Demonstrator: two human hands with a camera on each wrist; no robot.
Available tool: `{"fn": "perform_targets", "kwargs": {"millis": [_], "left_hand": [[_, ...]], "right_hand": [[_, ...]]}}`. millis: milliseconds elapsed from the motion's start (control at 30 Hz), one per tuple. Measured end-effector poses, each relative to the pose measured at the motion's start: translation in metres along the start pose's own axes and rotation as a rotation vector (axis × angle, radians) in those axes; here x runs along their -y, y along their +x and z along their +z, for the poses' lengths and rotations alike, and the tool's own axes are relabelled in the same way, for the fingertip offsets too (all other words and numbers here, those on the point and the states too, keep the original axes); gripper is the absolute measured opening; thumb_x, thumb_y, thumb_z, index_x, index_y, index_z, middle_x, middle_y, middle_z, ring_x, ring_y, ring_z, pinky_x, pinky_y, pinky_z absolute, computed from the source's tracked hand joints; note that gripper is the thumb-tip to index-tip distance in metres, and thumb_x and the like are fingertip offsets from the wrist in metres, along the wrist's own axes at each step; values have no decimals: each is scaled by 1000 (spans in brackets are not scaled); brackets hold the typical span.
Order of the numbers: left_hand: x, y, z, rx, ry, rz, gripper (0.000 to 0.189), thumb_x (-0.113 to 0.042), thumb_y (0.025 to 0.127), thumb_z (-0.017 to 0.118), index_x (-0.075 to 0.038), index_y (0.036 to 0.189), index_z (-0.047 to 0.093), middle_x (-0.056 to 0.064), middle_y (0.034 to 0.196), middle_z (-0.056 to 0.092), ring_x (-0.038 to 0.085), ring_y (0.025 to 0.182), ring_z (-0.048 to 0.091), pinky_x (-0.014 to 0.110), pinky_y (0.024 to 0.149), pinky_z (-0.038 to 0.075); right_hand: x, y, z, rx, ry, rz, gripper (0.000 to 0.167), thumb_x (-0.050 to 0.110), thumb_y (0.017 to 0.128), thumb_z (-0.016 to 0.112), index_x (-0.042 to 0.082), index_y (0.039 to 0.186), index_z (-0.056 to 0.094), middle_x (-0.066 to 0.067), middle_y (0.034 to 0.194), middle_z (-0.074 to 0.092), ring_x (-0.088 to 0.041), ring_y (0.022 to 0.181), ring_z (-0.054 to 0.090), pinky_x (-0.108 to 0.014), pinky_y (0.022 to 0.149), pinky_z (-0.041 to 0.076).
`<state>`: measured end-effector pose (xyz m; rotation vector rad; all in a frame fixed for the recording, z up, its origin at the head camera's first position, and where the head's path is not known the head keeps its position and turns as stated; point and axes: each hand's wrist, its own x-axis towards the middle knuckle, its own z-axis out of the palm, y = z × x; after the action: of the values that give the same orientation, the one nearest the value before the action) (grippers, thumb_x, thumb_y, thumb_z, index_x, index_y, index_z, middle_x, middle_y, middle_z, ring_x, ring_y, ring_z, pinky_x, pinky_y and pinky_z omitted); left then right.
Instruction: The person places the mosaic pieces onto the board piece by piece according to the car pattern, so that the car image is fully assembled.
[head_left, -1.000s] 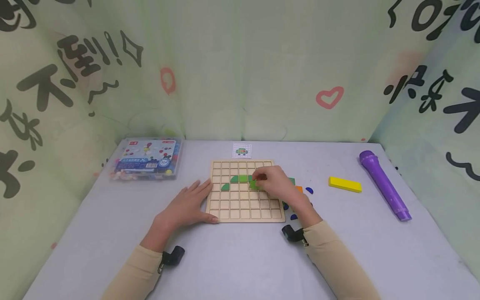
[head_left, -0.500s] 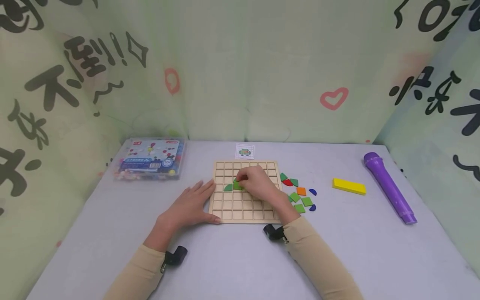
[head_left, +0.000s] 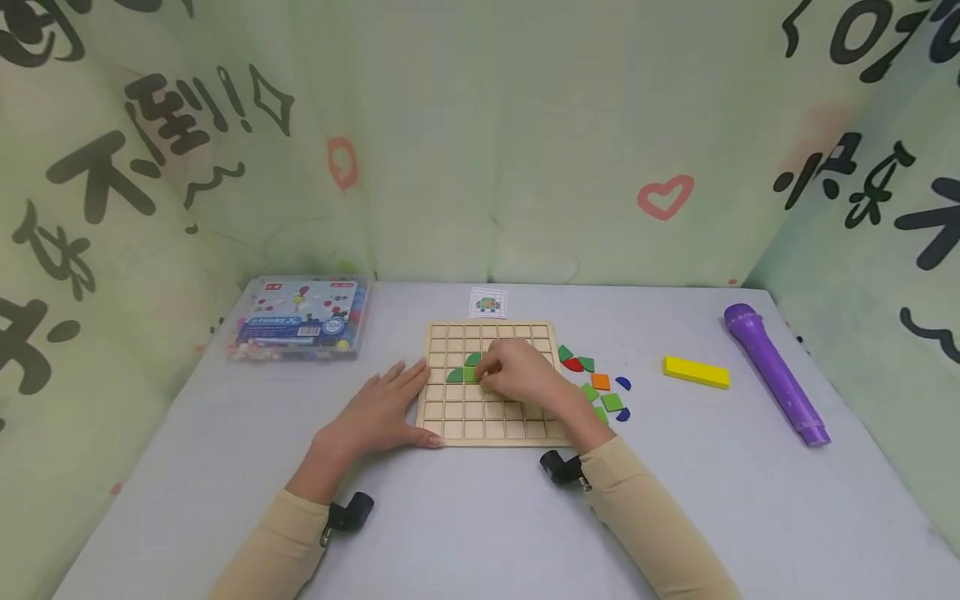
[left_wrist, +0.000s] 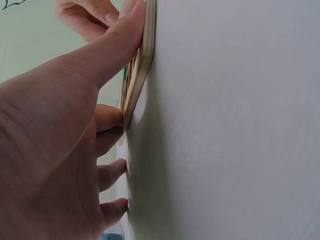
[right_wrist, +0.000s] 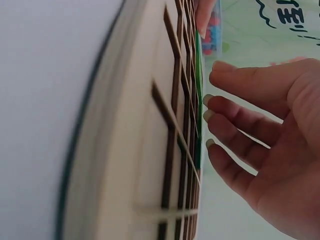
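A wooden grid board (head_left: 453,430) lies on the white table. In its cells sit a green quarter-round tile (head_left: 454,376), a light green square tile (head_left: 471,375) beside it, and another green rounded tile (head_left: 473,359) above; my right hand hides the cells farther right. My left hand (head_left: 381,408) rests against the board's left side, fingers spread, thumb at the near corner, as the left wrist view confirms. Over the middle of the board hovers my right hand (head_left: 525,372). The right wrist view shows its fingertips (right_wrist: 210,144) loosely bent, thumb apart, nothing between them.
Right of the board lie loose green tiles (head_left: 612,402), an orange square (head_left: 601,382), a red piece (head_left: 573,364) and blue half-rounds (head_left: 623,383). Beyond are a yellow bar (head_left: 696,372) and a purple microphone-shaped stick (head_left: 776,375). A picture card (head_left: 488,303) and a clear box (head_left: 300,318) stand behind.
My right hand has carried the light green square leftward, laid it beside the lower quarter-round and let go, then drawn back slightly right. The left hand has stayed at the board's side.
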<state>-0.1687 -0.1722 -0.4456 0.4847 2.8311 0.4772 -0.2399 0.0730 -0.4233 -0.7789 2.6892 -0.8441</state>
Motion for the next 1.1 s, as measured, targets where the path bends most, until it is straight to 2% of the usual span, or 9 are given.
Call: {"fn": "perform_targets", "kwargs": {"millis": [200, 533, 767, 933, 1100], "left_hand": [[-3, 0, 0, -6, 5, 4, 116, -70, 72, 74, -11, 158, 25, 4, 167, 21, 37, 154, 17, 62, 122, 21], [-5, 1, 0, -13, 4, 18, 116, -69, 72, 74, -9, 158, 25, 5, 167, 21, 39, 154, 17, 62, 122, 21], [-1, -2, -2, -17, 6, 11, 118, -70, 71, 75, -7, 158, 26, 6, 167, 22, 40, 153, 18, 62, 122, 21], [-1, -3, -2, -22, 10, 14, 118, -70, 70, 75, -7, 157, 27, 7, 166, 24, 41, 153, 19, 63, 121, 22], [-3, -1, -1, -33, 35, 26, 117, -70, 70, 75, -7, 156, 29, 8, 165, 26, 41, 152, 23, 62, 120, 25]], "right_hand": [[-17, -14, -19, -42, 0, 61, 19, 12, 89, 70, 12, 106, 78, 0, 99, 71, -14, 86, 62, -30, 76, 53], [-52, -46, -41, -104, -1, 98, 24, 8, 87, 66, 7, 109, 76, -3, 94, 71, -16, 84, 60, -29, 74, 51], [-75, -64, -50, -128, 12, 177, 24, 7, 88, 68, 6, 111, 75, -5, 102, 73, -18, 88, 63, -30, 77, 54], [-89, -75, -56, -138, -29, 233, 21, 8, 89, 69, 9, 109, 77, -5, 104, 72, -20, 88, 61, -30, 74, 53], [-99, -86, -61, -135, -103, 270, 20, 8, 90, 67, 9, 108, 77, -5, 104, 71, -23, 91, 59, -33, 78, 54]]}}
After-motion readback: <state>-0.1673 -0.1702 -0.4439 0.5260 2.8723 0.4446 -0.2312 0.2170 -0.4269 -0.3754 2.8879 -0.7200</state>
